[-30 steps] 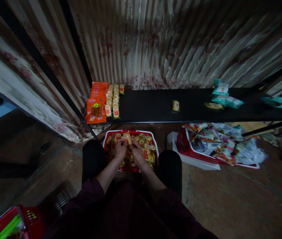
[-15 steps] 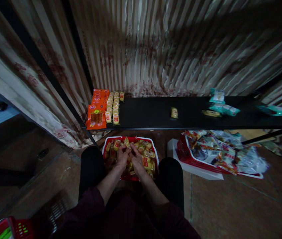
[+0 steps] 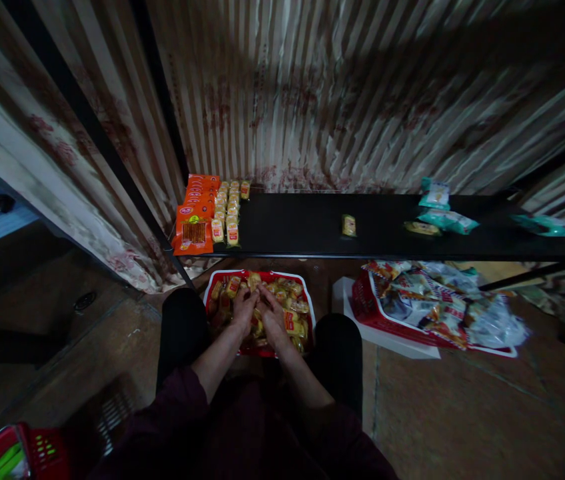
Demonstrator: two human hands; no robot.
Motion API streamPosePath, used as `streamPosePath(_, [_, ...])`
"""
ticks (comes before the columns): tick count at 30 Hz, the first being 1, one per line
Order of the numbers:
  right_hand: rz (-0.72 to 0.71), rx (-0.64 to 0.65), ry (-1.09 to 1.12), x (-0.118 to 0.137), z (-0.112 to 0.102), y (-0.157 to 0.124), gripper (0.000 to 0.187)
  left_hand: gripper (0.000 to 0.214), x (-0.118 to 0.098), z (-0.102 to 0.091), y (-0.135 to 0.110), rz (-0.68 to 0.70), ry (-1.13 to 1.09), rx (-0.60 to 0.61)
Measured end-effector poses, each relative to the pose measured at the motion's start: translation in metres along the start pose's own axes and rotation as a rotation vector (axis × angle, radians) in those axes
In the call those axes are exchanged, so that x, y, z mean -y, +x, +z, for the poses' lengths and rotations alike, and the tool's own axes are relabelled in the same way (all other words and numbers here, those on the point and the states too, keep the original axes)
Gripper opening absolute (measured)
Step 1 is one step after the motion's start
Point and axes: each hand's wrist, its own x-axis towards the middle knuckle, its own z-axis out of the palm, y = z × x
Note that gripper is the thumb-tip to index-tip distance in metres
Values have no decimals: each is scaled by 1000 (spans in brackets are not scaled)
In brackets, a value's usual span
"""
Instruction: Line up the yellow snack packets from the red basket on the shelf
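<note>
Over a red basket with a white rim (image 3: 312,303), my left hand (image 3: 245,310) and my right hand (image 3: 272,317) come together at the fingertips. Between them is a small yellow wrapped snack (image 3: 254,279), pinched by both hands and partly covered by the fingers. Several more such yellow packs (image 3: 294,323) with red labels fill the basket below. On the black shelf (image 3: 292,223) in front, rows of the same yellow packs (image 3: 232,213) stand at the left beside orange snack bags (image 3: 194,227).
A lone yellow pack (image 3: 348,225) lies mid-shelf, with teal bags (image 3: 446,220) farther right. A second red basket (image 3: 370,303), heaped with clear and orange bags, stands on the floor at right. Another red basket (image 3: 45,453) is at lower left. A striped curtain (image 3: 312,100) hangs behind.
The pack at my fingertips has turned from upright to a more slanted, wider view. Both hands stay over the basket; the whole view has shifted slightly.
</note>
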Motion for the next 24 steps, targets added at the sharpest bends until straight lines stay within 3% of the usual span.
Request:
streamPosePath(8, [-14, -58, 50, -3, 1, 2, 45, 20, -9, 0, -2, -134, -187, -14])
streamPosePath(24, [-256, -43, -331, 3, -1, 0, 41, 3, -9, -1, 0, -401, -279, -128])
